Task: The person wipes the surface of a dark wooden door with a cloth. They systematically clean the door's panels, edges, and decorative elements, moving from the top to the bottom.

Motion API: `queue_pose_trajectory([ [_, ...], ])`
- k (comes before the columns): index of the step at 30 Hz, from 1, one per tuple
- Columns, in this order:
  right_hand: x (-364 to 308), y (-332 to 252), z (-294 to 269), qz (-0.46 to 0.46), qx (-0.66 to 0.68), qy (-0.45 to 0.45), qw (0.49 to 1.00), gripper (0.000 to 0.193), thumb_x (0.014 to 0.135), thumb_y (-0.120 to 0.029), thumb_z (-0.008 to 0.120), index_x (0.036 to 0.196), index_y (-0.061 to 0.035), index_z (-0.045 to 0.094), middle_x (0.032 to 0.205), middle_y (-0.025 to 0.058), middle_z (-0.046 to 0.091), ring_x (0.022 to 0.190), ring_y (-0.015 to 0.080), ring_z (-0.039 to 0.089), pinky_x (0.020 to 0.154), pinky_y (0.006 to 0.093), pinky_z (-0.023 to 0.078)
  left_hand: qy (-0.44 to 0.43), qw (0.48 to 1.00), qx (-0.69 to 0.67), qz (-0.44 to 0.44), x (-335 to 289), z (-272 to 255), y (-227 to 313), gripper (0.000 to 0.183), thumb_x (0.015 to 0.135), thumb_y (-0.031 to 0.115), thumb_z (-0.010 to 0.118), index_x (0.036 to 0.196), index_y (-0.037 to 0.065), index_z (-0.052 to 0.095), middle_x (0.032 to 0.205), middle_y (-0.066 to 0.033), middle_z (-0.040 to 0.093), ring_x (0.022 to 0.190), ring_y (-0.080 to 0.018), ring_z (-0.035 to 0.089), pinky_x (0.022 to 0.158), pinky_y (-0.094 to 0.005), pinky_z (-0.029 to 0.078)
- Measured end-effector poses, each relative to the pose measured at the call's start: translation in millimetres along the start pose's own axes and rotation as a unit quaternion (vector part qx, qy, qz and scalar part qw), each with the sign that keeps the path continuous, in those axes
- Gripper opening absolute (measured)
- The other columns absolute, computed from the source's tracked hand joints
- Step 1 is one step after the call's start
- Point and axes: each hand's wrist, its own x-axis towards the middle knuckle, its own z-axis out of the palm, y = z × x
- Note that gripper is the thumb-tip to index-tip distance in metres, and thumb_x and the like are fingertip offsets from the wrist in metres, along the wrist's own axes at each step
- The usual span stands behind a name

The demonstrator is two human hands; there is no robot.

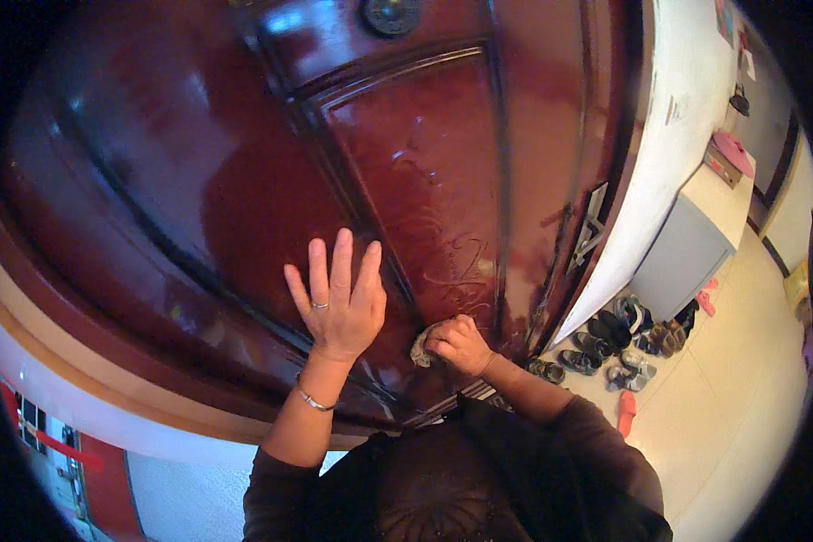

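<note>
A glossy dark red door with raised panel mouldings and a faint carved pattern fills most of the head view. My left hand lies flat against it, fingers spread, with a ring on one finger and a bracelet at the wrist. Lower and to the right, my right hand is closed on a crumpled pale cloth and presses it to the door's lower panel. Part of the cloth is hidden under the fingers.
At the right, past the door's edge with its metal lock plate, stands a grey cabinet. Several shoes lie on the pale tiled floor, with a coral slipper nearer me. A round knob-like fitting sits high on the door.
</note>
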Motion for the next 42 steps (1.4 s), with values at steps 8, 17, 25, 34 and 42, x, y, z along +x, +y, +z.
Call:
queue_pose_trajectory([
  [8, 122.9, 66.7, -100.2, 0.161, -0.132, 0.392, 0.896, 0.034, 0.07, 0.0, 0.065, 0.102, -0.0105, 0.059, 0.103, 0.0102, 0.06, 0.1, 0.0303, 0.054, 0.088, 0.0452, 0.039, -0.01, 1.0, 0.028, 0.003, 0.6, 4.8, 3.8, 0.041, 0.091, 0.028, 0.058, 0.131, 0.021, 0.06, 0.15, -0.0151, 0.041, 0.142, -0.0408, 0.026, 0.116, -0.06, 0.012],
  [17, 37.4, 9.5, -5.4, 0.119, 0.059, 0.192, 0.972, 0.009, 0.076, -0.019, 0.059, 0.085, -0.0147, 0.06, 0.084, 0.0042, 0.059, 0.082, 0.0284, 0.057, 0.071, 0.0419, 0.039, -0.016, 0.998, 0.058, 0.002, 5.0, 4.7, 8.7, 0.041, 0.09, 0.03, 0.058, 0.131, 0.023, 0.059, 0.149, -0.0162, 0.041, 0.141, -0.0426, 0.029, 0.114, -0.0628, 0.014],
  [25, -0.8, 27.8, -19.2, 0.163, 0.018, 0.199, 0.966, 0.028, 0.072, -0.004, 0.063, 0.099, -0.0139, 0.058, 0.103, 0.0076, 0.057, 0.099, 0.0307, 0.054, 0.087, 0.0437, 0.041, -0.021, 0.998, 0.052, 0.012, 6.1, 1.6, 6.4, 0.045, 0.092, 0.029, 0.058, 0.136, 0.021, 0.054, 0.153, -0.0173, 0.035, 0.142, -0.0435, 0.025, 0.114, -0.0623, 0.015],
  [34, 69.1, 91.6, -77.8, 0.292, -0.125, 0.443, 0.838, 0.046, 0.074, 0.006, 0.064, 0.116, -0.0062, 0.051, 0.117, 0.0176, 0.051, 0.108, 0.0363, 0.047, 0.095, 0.0444, 0.039, -0.089, 0.989, -0.083, 0.084, 6.5, 18.8, 54.9, 0.05, 0.087, 0.024, 0.061, 0.136, 0.015, 0.053, 0.149, -0.0178, 0.041, 0.141, -0.0395, 0.032, 0.114, -0.0627, 0.015],
  [42, -41.6, 15.9, 29.0, 0.458, -0.003, 0.324, 0.828, 0.053, 0.075, 0.007, 0.062, 0.124, -0.0035, 0.044, 0.121, 0.0216, 0.046, 0.114, 0.0408, 0.044, 0.099, 0.0474, 0.037, -0.174, 0.935, -0.213, 0.222, 16.6, 46.3, 116.1, 0.052, 0.084, 0.018, 0.063, 0.135, 0.012, 0.053, 0.148, -0.0108, 0.045, 0.139, -0.0309, 0.037, 0.114, -0.0567, 0.022],
])
